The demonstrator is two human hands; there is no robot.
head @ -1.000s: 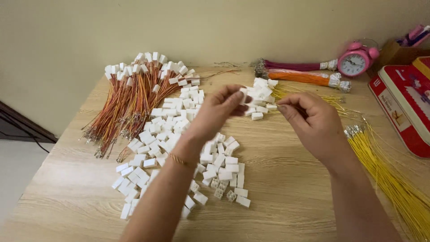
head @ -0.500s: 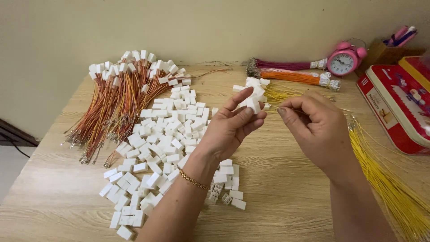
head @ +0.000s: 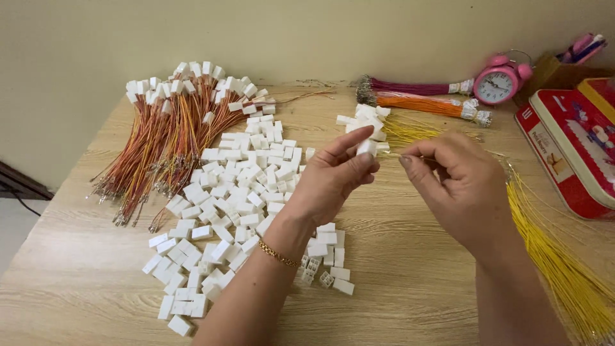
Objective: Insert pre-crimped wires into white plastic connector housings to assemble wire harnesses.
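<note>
- Fingers of the left hand (head: 333, 176) pinch a small white connector housing (head: 367, 147) between thumb and forefinger, above the middle of the wooden table (head: 410, 282).
- The right hand (head: 458, 186) is closed in a pinch on a thin yellow wire (head: 392, 154) whose tip meets the housing; both hands nearly touch.
- The housing is a plain white plastic block, mostly hidden by the fingertips.
- Just behind it lie a small cluster of white housings (head: 362, 118) and loose yellow strands.
- Left of the wrist spreads a broad pile of white housings (head: 237, 192); farther left, finished orange-red wire harnesses (head: 166, 134) reach the table's left edge.
- To the right, a long bundle of yellow wires (head: 551, 256) runs toward the near edge.
- Bare wood shows in front of the hands and between the forearms.
- Along the far edge: purple and orange wire bundles (head: 416, 96), a pink alarm clock (head: 500, 80), a red tin (head: 570, 147).
</note>
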